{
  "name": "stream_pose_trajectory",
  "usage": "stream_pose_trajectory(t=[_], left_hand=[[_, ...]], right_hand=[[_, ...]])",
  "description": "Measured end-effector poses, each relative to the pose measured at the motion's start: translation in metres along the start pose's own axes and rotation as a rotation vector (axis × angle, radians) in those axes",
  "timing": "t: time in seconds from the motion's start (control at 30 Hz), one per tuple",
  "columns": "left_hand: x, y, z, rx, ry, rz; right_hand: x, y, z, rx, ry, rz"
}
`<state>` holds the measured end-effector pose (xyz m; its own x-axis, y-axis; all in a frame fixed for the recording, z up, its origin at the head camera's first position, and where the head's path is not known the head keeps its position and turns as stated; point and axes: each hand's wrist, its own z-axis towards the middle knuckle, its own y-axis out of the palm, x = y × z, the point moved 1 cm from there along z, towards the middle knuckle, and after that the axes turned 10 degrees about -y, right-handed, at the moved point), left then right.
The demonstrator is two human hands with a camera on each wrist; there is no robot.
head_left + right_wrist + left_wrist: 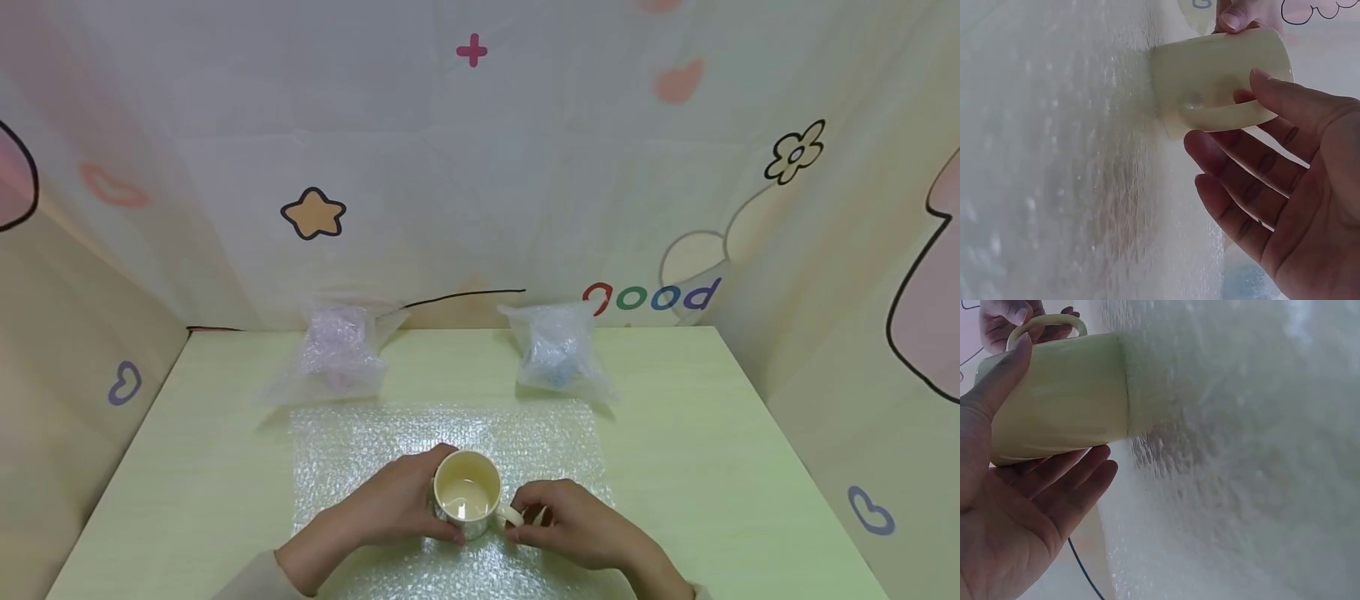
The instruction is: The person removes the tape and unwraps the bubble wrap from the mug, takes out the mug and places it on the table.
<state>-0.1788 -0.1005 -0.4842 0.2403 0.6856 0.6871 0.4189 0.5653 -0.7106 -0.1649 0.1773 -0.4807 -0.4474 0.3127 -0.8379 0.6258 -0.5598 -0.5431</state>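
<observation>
A cream mug (467,492) stands upright, close over the sheet of bubble wrap (345,450), with its mouth facing up. My left hand (397,500) grips its body from the left, thumb on the near side and fingers round the far side. On the right, my right hand (573,521) holds the mug's handle (1229,117) lightly between thumb and forefinger. The other fingers of that hand curve loosely below the handle in the right wrist view. Seen by the left wrist camera, the mug's base (1127,387) meets the bubble wrap's surface.
Two bubble-wrapped bundles lie at the back of the table (750,467): a pinkish bundle (337,350) on the left and a whitish bundle (558,350) with some blue on the right. A printed curtain (450,167) closes off the back and both sides.
</observation>
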Motion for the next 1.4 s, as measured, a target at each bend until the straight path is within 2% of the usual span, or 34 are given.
stream_pose_trajectory(t=[0.3,0.47,0.63,0.97,1.2,1.4], left_hand=[[0.002,-0.003,0.0,0.035,-0.014,0.028],[0.009,-0.012,-0.001,0.064,-0.001,0.018],[0.013,-0.026,0.002,0.073,-0.035,-0.023],[0.013,-0.047,0.026,0.14,-0.099,-0.123],[0.012,-0.052,0.045,0.194,-0.167,-0.193],[0.013,-0.051,0.062,0.266,-0.174,-0.227]], right_hand=[[-0.003,-0.002,0.0,-0.005,-0.036,-0.008],[-0.007,-0.008,0.002,-0.003,-0.04,-0.025],[-0.014,-0.017,0.01,0.035,-0.061,-0.017],[-0.016,-0.028,0.04,0.273,0.021,-0.049],[-0.012,-0.036,0.06,0.422,0.113,-0.092],[-0.007,-0.043,0.079,0.545,0.171,-0.03]])
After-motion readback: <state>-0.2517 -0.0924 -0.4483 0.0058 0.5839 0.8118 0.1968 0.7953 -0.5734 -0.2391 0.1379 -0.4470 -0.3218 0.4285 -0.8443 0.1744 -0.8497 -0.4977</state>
